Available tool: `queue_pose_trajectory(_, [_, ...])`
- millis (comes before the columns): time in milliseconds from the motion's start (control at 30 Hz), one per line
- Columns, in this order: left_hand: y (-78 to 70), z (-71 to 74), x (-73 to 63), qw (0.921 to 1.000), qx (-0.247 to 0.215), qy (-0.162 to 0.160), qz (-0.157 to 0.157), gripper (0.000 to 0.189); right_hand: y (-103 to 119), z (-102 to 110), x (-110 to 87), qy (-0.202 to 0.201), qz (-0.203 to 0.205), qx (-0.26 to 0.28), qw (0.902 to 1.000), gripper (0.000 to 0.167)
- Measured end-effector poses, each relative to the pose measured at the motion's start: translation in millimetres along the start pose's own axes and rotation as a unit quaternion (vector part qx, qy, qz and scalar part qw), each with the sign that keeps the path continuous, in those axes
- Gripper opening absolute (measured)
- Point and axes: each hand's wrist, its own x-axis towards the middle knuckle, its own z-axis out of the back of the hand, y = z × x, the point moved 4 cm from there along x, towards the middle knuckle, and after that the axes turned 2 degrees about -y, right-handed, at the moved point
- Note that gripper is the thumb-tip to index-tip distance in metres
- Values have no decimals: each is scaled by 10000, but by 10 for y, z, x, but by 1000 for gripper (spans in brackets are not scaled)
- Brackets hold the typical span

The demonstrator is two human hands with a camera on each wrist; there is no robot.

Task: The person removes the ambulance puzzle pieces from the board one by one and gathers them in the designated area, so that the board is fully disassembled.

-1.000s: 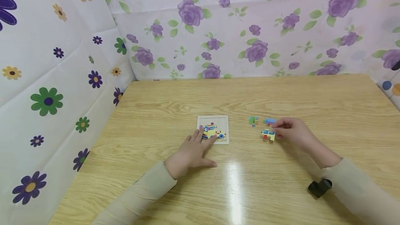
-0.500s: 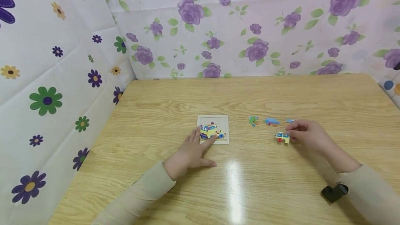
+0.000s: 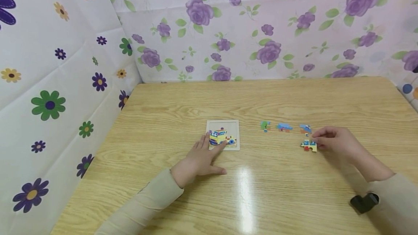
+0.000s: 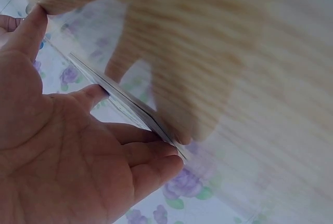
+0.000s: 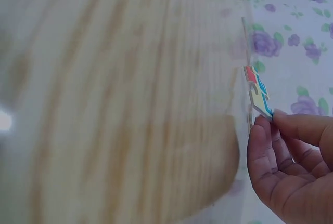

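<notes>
A small square puzzle board (image 3: 215,125) lies on the table, with joined pieces of a yellow truck (image 3: 218,137) in its lower part. My left hand (image 3: 199,157) rests on its lower left, fingers spread, index fingertip on the truck's lower edge. In the left wrist view the board (image 4: 125,97) appears edge-on beside the fingers. To the right, my right hand (image 3: 341,143) pinches a yellow puzzle piece (image 3: 308,145) with blue windows and a red patch between thumb and fingertips. The right wrist view shows this piece (image 5: 258,93) tilted at the fingertips.
Behind the held piece, three loose pieces lie in a row: a green one (image 3: 265,126), a blue one (image 3: 284,127) and another blue one (image 3: 305,128). The wooden table (image 3: 163,119) meets a flowered cloth (image 3: 241,42) at its back edge.
My right hand has moved right with the pinched yellow piece, bringing the two blue pieces behind it into fuller view. The left hand and the board have stayed put.
</notes>
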Motion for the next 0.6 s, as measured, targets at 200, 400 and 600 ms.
queue_pose_trajectory(200, [7, -11, 4, 10000, 25, 11, -19, 90, 9, 5, 35, 57, -4, -11, 10000, 30])
queue_pose_trajectory(400, [3, -12, 10, 9998, 181, -14, -35, 89, 27, 27, 56, 73, -69, -179, 9998, 29])
queue_pose_trajectory(600, [4, -9, 12, 9988, 486, -90, 18, 89, 13, 32, 74, 49, -134, -304, 9994, 28])
